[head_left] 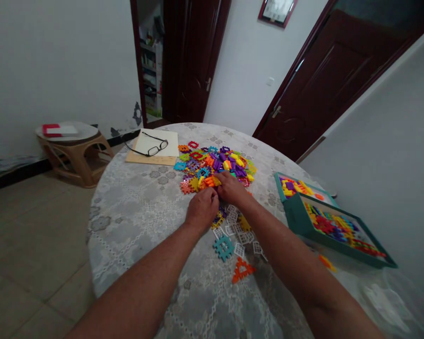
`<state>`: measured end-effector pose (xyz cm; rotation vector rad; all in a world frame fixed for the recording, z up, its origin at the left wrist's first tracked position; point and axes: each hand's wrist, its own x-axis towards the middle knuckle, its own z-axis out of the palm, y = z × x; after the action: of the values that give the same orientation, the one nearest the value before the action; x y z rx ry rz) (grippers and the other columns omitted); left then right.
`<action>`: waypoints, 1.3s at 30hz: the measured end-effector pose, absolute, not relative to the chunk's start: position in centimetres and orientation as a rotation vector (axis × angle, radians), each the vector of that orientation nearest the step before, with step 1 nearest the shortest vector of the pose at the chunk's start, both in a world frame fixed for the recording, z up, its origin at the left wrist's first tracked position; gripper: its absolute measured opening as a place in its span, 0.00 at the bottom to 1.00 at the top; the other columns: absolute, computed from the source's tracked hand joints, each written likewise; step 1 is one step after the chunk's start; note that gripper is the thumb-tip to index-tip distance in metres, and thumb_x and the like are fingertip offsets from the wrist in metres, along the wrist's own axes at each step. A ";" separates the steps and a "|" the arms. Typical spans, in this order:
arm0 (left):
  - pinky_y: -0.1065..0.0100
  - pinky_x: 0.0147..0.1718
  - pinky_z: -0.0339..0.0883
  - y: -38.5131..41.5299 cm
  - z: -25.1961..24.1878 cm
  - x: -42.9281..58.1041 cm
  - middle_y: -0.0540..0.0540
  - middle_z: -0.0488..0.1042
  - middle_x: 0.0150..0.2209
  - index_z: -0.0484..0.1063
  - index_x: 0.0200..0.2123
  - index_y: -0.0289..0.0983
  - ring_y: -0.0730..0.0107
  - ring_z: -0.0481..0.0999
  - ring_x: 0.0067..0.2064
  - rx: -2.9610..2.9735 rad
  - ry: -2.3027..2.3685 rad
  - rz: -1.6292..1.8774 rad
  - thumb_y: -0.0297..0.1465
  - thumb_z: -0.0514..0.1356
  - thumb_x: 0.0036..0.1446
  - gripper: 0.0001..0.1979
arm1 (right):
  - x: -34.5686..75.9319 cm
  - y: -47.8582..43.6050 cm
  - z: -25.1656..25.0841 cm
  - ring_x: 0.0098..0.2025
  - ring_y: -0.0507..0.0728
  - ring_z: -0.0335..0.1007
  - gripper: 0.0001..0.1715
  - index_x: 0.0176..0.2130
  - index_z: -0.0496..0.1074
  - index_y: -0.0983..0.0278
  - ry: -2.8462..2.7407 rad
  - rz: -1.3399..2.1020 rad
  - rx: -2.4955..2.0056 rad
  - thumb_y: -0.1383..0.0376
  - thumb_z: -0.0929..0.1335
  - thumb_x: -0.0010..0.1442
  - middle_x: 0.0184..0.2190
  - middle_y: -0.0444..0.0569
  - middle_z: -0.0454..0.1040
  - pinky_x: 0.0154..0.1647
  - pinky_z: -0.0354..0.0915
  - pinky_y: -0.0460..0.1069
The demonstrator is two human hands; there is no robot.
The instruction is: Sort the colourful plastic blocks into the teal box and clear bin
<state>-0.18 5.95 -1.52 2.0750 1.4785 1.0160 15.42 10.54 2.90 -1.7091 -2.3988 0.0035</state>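
Note:
A heap of colourful plastic interlocking pieces [217,162] lies on the round table [134,240]. At the near edge of the heap, my left hand [203,207] has its fingers curled; what they hold, if anything, is hidden. My right hand [229,187] touches it from the right, fingers bent down beside an orange and yellow piece. White window-shaped pieces [238,229] are scattered below the hands. Nearer to me lie a teal square piece [224,248] and an orange triangular piece [242,270].
Black glasses [153,150] rest on papers [169,137] at the far left of the table. On the right stand an open green box [297,214] of pieces and its lid [279,183]. A clear plastic bag [392,301] lies nearer. A stool [79,157] stands left of the table.

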 end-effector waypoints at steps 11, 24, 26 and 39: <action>0.64 0.46 0.68 6.3 -1.6 -0.1 0.44 0.80 0.39 0.74 0.39 0.39 0.61 0.79 0.44 2.036 1.524 1.034 0.28 0.58 0.68 0.06 | 19.6 9.2 1.8 0.41 0.59 0.76 0.23 0.47 0.71 0.59 -1.653 0.747 -1.810 0.71 0.69 0.50 0.40 0.47 0.78 0.42 0.73 0.52; 0.62 0.53 0.71 5.9 -1.9 0.1 0.42 0.80 0.46 0.78 0.45 0.39 0.59 0.78 0.52 2.180 1.535 0.929 0.29 0.57 0.69 0.09 | 19.1 9.0 -0.1 0.50 0.63 0.75 0.15 0.45 0.76 0.62 -1.692 0.377 -1.959 0.60 0.72 0.57 0.44 0.53 0.80 0.51 0.70 0.54; 0.63 0.53 0.71 5.8 -2.0 0.2 0.42 0.81 0.46 0.79 0.45 0.39 0.60 0.79 0.51 2.192 1.520 0.931 0.29 0.57 0.69 0.09 | 18.6 9.1 -0.4 0.55 0.64 0.74 0.20 0.52 0.76 0.63 -1.833 0.199 -2.026 0.61 0.71 0.61 0.51 0.57 0.80 0.56 0.68 0.54; 0.62 0.51 0.71 5.5 -2.0 0.3 0.43 0.81 0.46 0.78 0.43 0.39 0.59 0.78 0.50 2.278 1.521 0.855 0.30 0.57 0.69 0.09 | 17.5 9.0 0.3 0.48 0.61 0.77 0.15 0.46 0.81 0.64 -1.890 0.136 -2.058 0.68 0.70 0.59 0.44 0.54 0.83 0.51 0.68 0.51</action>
<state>0.28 5.46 -2.04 2.2777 1.5206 0.8551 17.52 9.03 0.26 -2.0582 -1.8903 0.1359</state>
